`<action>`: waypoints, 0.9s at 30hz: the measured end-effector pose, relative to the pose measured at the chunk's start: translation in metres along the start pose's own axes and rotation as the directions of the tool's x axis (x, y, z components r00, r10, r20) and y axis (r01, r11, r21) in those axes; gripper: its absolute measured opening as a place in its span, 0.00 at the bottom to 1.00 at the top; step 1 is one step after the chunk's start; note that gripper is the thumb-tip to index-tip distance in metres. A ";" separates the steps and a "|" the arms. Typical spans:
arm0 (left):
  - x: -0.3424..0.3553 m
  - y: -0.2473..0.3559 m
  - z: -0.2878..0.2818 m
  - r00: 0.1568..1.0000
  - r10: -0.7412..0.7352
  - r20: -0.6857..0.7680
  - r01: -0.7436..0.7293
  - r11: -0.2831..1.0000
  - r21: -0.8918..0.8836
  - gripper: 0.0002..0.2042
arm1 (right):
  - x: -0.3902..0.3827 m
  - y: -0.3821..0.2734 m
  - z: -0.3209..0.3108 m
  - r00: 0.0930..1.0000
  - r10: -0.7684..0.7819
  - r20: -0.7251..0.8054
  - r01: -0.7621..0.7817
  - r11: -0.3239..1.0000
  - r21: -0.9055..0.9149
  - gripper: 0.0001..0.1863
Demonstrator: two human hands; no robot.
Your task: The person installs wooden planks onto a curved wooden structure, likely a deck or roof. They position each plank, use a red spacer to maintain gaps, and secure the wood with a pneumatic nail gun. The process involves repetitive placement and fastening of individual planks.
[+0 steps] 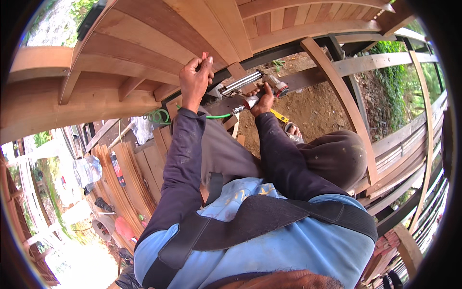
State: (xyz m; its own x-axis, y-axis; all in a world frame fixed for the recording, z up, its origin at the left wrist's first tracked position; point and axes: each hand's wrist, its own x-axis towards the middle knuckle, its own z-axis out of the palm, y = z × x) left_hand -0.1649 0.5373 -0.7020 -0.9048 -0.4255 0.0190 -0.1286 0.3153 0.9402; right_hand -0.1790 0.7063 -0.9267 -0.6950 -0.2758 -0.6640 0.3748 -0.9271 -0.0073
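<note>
My left hand (195,79) is raised against the curved wooden panelling (159,33), its fingers closed around a small reddish object (204,56), too small to name. My right hand (263,101) grips a pneumatic nail gun (279,85) with a silver magazine and a red-and-black end, held just below and right of the panel's lower edge. A green coiled air hose (219,116) runs left from the gun's fitting. A yellow tool, perhaps a level (278,115), lies beyond my right hand, near my sandalled foot (292,130).
Dark frame bars and a slanting timber (332,91) stand at the right above dirt ground (317,108). Stacked planks (127,173) and plastic bags lie at the left, and timber rails line the right rim. Part of another person shows at the lower left edge.
</note>
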 end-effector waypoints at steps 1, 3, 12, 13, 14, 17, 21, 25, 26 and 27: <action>-0.003 -0.008 0.002 1.000 -0.028 0.011 0.029 0.999 -0.025 0.18 | 0.003 0.004 -0.004 0.999 0.041 0.024 -0.041 0.999 0.016 0.17; -0.010 -0.016 0.005 0.997 -0.061 0.055 0.063 0.998 -0.026 0.19 | 0.009 0.007 -0.013 0.998 0.056 0.014 -0.056 0.998 0.024 0.18; -0.010 -0.047 0.013 0.987 -0.108 0.122 0.093 0.987 0.128 0.16 | 0.014 0.037 -0.046 0.992 0.036 -0.125 -0.063 0.974 -0.218 0.18; -0.015 -0.049 0.015 0.985 -0.133 0.110 0.118 0.984 0.133 0.15 | 0.017 0.039 -0.059 0.994 0.007 -0.108 -0.042 0.945 -0.325 0.19; -0.020 -0.051 0.014 0.983 -0.138 0.122 0.123 0.985 0.124 0.15 | 0.016 0.042 -0.062 0.995 0.020 -0.099 -0.050 0.953 -0.299 0.19; -0.021 -0.055 0.019 0.978 -0.123 0.166 0.096 0.982 0.165 0.15 | 0.013 0.044 -0.060 0.996 0.065 -0.061 -0.078 0.966 -0.247 0.17; -0.026 -0.063 0.031 0.967 0.118 0.226 -0.178 0.946 0.271 0.17 | 0.012 0.052 -0.064 0.995 0.052 -0.085 -0.083 0.905 -0.418 0.16; -0.026 -0.061 0.037 0.954 0.093 0.285 -0.188 0.927 0.325 0.17 | 0.030 0.056 -0.106 0.996 -0.013 -0.088 -0.032 0.872 -0.488 0.19; -0.026 -0.065 0.036 0.960 0.110 0.258 -0.194 0.924 0.330 0.18 | 0.029 0.061 -0.105 0.994 -0.050 -0.096 -0.004 0.869 -0.496 0.19; -0.024 -0.069 0.035 0.958 0.115 0.263 -0.205 0.916 0.346 0.17 | 0.024 0.061 -0.107 0.997 0.029 -0.073 -0.066 0.824 -0.563 0.23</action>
State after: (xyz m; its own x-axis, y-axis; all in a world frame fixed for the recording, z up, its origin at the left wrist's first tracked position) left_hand -0.1489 0.5551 -0.7791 -0.9883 -0.1481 0.0366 -0.0730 0.6693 0.7394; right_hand -0.1072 0.6701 -1.0225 -0.6370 -0.2836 -0.7168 0.6999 -0.6025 -0.3835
